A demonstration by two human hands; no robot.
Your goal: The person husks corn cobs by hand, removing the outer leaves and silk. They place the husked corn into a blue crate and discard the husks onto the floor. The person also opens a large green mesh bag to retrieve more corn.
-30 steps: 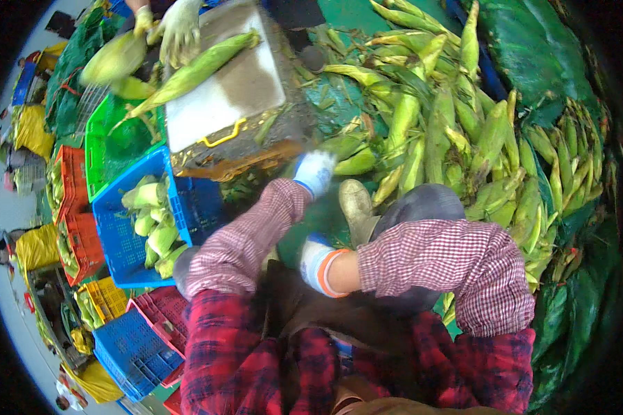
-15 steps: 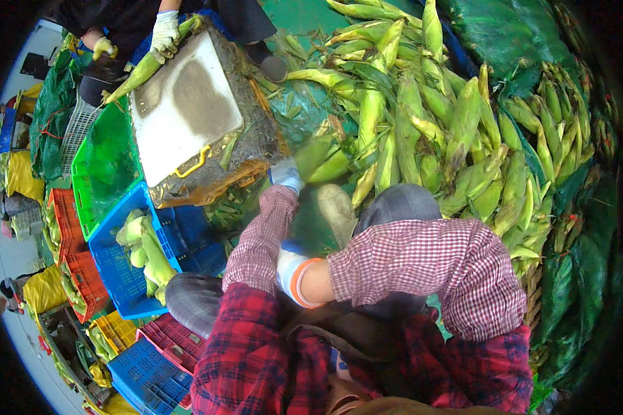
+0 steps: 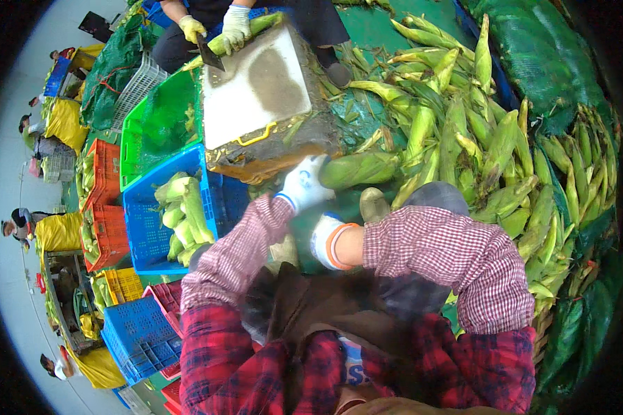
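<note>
My left hand, in a white and blue knit glove, is closed round the left end of a green ear of corn still in its husk. The ear lies nearly level, its other end toward the corn pile. Close below it is my right hand, in a white glove with an orange cuff. Its fingers curl out of sight, and what they hold, if anything, is hidden. Beyond my left hand stands a block with a white cutting board and a yellow handle.
A large pile of husked-in corn spreads to the right, beside green net sacks. At left are a blue crate holding peeled corn and a green crate. Across the board, a co-worker's gloved hands hold corn and a cleaver.
The view has shifted, so the surroundings sit farther right. My left hand now grips an ear of corn beside the pile. The co-worker's cleaver has come to the ear at the board.
</note>
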